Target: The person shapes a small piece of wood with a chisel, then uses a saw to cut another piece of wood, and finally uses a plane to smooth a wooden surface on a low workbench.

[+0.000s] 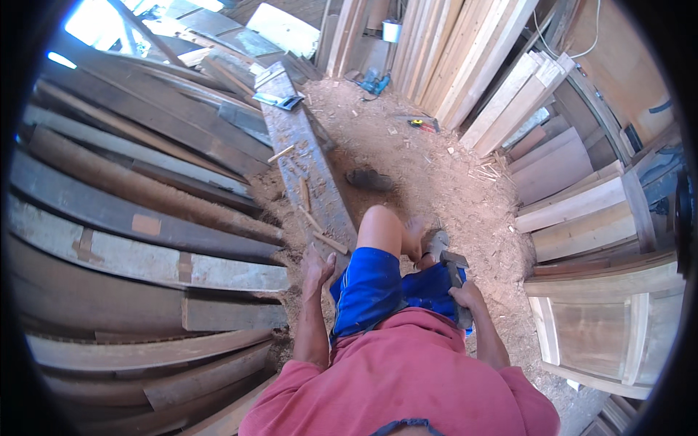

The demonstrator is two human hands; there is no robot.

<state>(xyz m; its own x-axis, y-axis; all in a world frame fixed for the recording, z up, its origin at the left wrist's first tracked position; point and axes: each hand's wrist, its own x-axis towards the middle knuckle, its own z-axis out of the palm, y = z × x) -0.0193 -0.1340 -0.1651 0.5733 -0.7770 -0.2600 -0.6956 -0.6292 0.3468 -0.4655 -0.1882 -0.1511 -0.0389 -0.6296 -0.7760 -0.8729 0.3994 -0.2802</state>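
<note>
Hammer (454, 272) shows over the right side of blue shorts (371, 280), its handle wrapped by a person's right hand (469, 296), its head pointing away from the body. The left hand (318, 267) is by the near end of a worn plank (325, 200), close to a thin wood strip (331, 242); whether it grasps anything cannot be told. Shavings (487, 171) litter the floor (414, 156).

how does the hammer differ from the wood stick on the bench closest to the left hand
The hammer is in the right hand; the stick lies on the bench. The hammer looks dark grey, the stick light brown. The hammer has a crosswise head, the stick is a plain strip. Both are elongated.
</note>
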